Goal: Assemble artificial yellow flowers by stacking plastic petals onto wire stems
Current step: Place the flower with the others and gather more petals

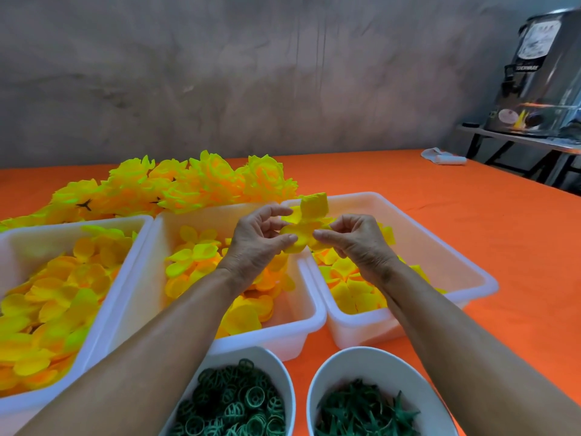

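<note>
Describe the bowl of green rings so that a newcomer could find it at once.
On the orange table, look nearest the camera, in front of the three white tubs of yellow petals. Two white bowls stand there: it is the left bowl, holding round green rings, not the neighbour's spiky green pieces.

Three white trays (301, 269) abut across the table (471, 234) centre. Two bowls (317, 372) block 6 o'clock. Finished flowers (188, 187) crowd 11 o'clock. Bare cloth lies open from 1 to 4 o'clock.
</note>
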